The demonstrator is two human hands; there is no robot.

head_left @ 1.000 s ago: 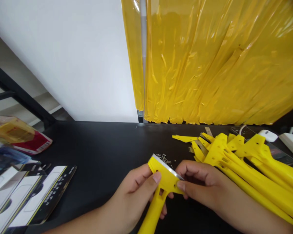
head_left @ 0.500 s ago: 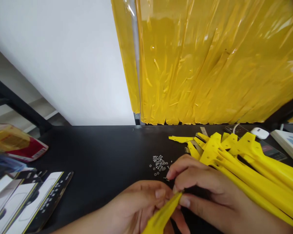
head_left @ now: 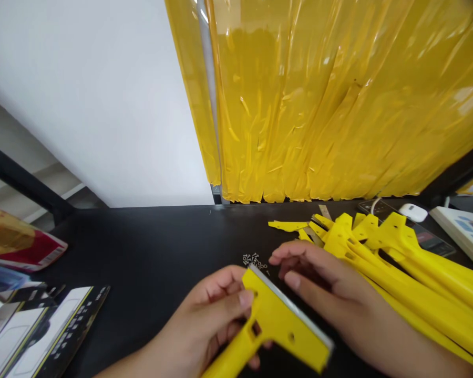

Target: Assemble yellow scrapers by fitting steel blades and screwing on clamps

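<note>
My left hand (head_left: 211, 317) is closed on a yellow scraper (head_left: 279, 320), its thumb pressing the head near a small hole. A pale metal blade edge (head_left: 294, 307) runs along the far side of the head. The handle slopes down toward me and leaves the bottom of the view. To the right, my right hand (head_left: 331, 281) hovers beside the blade edge, fingers curled and thumb apart; no object shows in it. Just beyond the scraper's upper corner lies a pile of small screws and nuts (head_left: 251, 260), partly covered by the scraper.
Several yellow scraper handles (head_left: 418, 278) lie at the right, with yellow head plates (head_left: 289, 226) beside them. Behind are a phone (head_left: 433, 236), a white case (head_left: 413, 212) and a white box (head_left: 463, 231). Printed cards (head_left: 51, 336) and a red-yellow package (head_left: 21, 239) sit left.
The scraper has turned from edge-on to show its broad face and blade edge. My right hand has let go of it and now sits apart, fingers looser.
</note>
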